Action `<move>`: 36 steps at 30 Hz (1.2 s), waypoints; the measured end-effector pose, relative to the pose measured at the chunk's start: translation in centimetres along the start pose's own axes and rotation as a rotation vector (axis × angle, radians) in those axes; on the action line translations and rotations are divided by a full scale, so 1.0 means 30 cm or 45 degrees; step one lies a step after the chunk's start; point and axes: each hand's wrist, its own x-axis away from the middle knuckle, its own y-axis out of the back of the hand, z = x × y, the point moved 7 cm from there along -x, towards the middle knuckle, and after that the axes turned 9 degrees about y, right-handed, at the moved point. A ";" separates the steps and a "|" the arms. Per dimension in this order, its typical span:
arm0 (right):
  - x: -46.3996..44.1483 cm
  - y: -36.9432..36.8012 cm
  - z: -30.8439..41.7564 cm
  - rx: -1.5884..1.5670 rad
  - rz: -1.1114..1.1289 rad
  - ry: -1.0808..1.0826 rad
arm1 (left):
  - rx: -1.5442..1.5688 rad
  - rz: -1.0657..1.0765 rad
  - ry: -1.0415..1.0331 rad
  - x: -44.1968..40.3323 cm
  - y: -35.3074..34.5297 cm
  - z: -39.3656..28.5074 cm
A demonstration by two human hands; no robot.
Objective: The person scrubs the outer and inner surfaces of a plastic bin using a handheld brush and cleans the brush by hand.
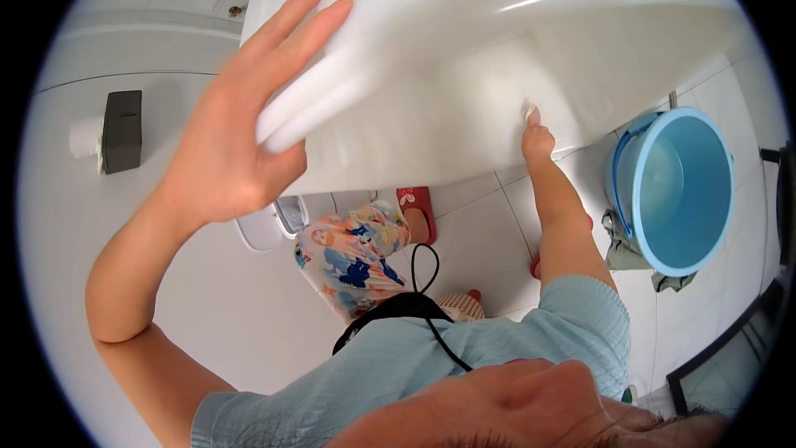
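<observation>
Head view, from my remote seat. Left arm: elbow bent outward, forearm rising, back of the left hand (pixel 224 137) toward me. Fingers extended and parted, thumb set away from them; the pale rim of a large, glossy white, curved-sided tub (pixel 464 137) runs through that gap. Not clenched; how firmly it bears on the rim I cannot tell.

Right arm: nearly straight, reaching forward from a light-blue ribbed sleeve (pixel 580 311). Right hand (pixel 539 141) curled, pinching a small, white, crumpled piece (pixel 529 108) at the fingertips. I place that piece at the tub's outer side, low near its bottom edge; its material I cannot make out.

Beside the right arm, well apart from the hand: a round light-blue plastic bucket (pixel 703 199) with liquid inside, a grey-green crumpled cloth (pixel 623 250) against it on pale floor tiles (pixel 502 220).
</observation>
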 end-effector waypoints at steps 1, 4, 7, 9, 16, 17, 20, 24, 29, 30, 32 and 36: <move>-0.038 0.011 0.010 0.010 -0.038 0.021 | -0.012 -0.001 0.002 -0.003 0.002 -0.001; -0.111 0.025 0.028 0.014 -0.108 0.050 | -0.007 0.009 0.004 -0.006 0.006 -0.008; -0.053 0.032 0.027 -0.015 -0.095 0.066 | 0.039 0.011 0.042 -0.007 0.007 -0.009; 0.026 0.041 0.013 -0.036 -0.074 0.066 | 0.040 -0.021 0.014 0.002 0.012 -0.013; 0.264 -0.027 -0.063 -0.163 0.012 -0.041 | 0.053 -0.093 0.007 0.012 0.007 0.002; 0.294 -0.038 -0.074 -0.156 0.002 -0.042 | 0.053 -0.102 0.004 0.014 0.001 0.008; 0.372 -0.039 -0.101 -0.155 0.095 -0.076 | 0.069 -0.130 -0.014 0.015 0.000 -0.004; 0.429 -0.050 -0.114 -0.255 0.194 -0.048 | 0.076 -0.003 -0.018 -0.002 0.005 -0.004; 0.418 -0.246 -0.012 -0.796 -0.325 0.010 | 0.005 -0.067 -0.068 -0.004 -0.013 0.032; 0.451 -0.207 0.044 -0.803 -0.301 0.020 | -0.004 -0.094 -0.069 -0.003 -0.011 0.030; 0.504 -0.212 0.197 -1.659 0.212 -0.066 | -0.013 -0.111 -0.091 0.001 -0.014 0.029; 0.545 -0.240 0.375 -2.035 0.259 -0.172 | 0.019 -0.115 -0.108 -0.029 -0.020 0.022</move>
